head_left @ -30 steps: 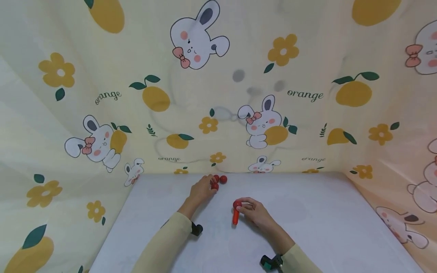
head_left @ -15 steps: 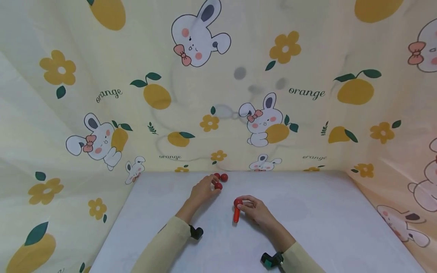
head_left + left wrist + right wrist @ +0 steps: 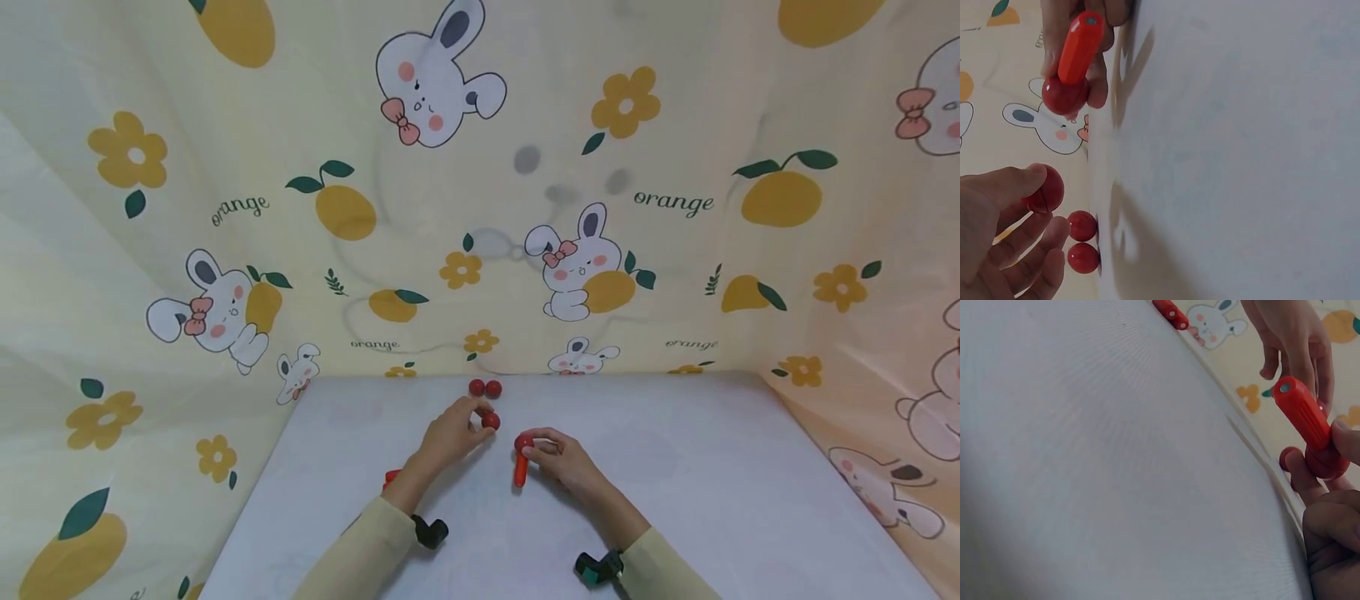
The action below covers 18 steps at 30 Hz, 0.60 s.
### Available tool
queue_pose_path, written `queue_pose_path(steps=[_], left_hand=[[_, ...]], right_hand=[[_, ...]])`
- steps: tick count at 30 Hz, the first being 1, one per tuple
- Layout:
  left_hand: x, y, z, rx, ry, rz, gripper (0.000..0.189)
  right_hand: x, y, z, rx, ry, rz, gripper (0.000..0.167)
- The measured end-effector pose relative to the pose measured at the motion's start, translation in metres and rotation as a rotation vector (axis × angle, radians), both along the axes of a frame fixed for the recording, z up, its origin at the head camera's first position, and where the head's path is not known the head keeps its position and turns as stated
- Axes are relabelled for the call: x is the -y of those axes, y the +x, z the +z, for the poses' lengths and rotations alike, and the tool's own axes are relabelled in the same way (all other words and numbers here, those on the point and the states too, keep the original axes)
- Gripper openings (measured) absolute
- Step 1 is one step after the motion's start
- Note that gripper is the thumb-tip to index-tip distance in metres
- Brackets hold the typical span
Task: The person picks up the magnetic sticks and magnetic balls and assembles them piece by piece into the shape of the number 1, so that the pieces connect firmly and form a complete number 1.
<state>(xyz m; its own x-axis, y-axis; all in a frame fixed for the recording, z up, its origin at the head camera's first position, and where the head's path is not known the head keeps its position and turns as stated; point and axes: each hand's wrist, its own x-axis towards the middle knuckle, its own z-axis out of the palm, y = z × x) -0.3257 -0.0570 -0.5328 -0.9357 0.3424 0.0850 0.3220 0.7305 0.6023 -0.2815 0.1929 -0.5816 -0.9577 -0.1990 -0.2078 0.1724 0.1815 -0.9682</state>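
My left hand (image 3: 448, 435) pinches a red ball (image 3: 491, 422) between thumb and fingertips. The left wrist view shows a thin dark line across this ball (image 3: 1047, 190). To its right, my right hand (image 3: 564, 463) grips a red ball (image 3: 523, 442) by thumb and fingers, with an orange-red ribbed stick (image 3: 521, 472) joined to it and pointing toward me. A small greyish spot marks the stick's free end (image 3: 1284, 388) in the right wrist view. Beyond my left hand, two more red balls (image 3: 477, 387) (image 3: 493, 389) sit side by side on the white table.
Red sticks (image 3: 1170, 314) with pale dots on their ends lie left of my left wrist, partly hidden behind it in the head view. The white table (image 3: 675, 500) meets a patterned curtain (image 3: 420, 250) at its back edge.
My left hand has drawn one red ball away from the other two, toward me and to the right. Red sticks have come into sight beside its wrist. My right hand stays nearly still.
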Motion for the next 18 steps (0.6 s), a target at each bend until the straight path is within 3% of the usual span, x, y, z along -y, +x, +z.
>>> queue_pose_path(steps=[12,18], left_hand=[[0.004,0.024,-0.002,0.000,0.026,-0.040,0.035],[0.007,0.033,-0.004,0.038,0.071,-0.046,0.036]], right_hand=[[0.001,-0.002,-0.002,-0.025,0.000,-0.007,0.049],[0.001,-0.002,-0.003,-0.032,-0.007,-0.003,0.048]])
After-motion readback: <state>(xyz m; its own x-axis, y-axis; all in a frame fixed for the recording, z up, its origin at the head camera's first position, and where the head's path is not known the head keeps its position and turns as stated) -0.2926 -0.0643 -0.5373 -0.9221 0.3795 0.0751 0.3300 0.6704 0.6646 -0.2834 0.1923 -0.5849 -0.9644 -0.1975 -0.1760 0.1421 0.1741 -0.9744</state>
